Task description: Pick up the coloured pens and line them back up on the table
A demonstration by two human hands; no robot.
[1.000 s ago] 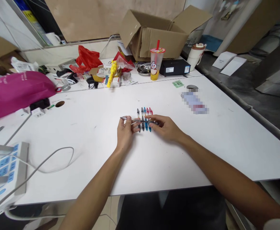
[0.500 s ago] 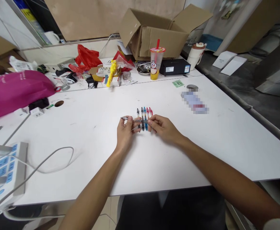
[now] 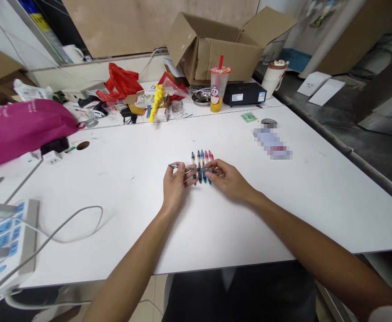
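Note:
A slim pen (image 3: 192, 168) with a silvery tip and a dark grey barrel is held level above the table. My left hand (image 3: 175, 185) pinches it near the tip, between thumb and fingers, with the other fingers curled loosely below. My right hand (image 3: 231, 180) is closed round the grey end, its thumb under the barrel. Beneath the hands lies a row of several click pens: a black pen (image 3: 193, 157), another dark pen (image 3: 198, 155), a blue pen (image 3: 202, 156) and red or pink pens (image 3: 210, 155). The fingers and the held pen partly cover the row.
Behind stand a cup with a red straw (image 3: 217, 91), a black box (image 3: 245, 94), an open cardboard box (image 3: 227, 58) and a yellow toy-like stick (image 3: 156, 103). To the left are a magenta bag (image 3: 24, 127) and a power strip (image 3: 14, 237) with a looping cable (image 3: 78, 212).
The fingers of my right hand have shifted along the pen, and more of its grey end shows now. My left hand and the row of pens have hardly moved.

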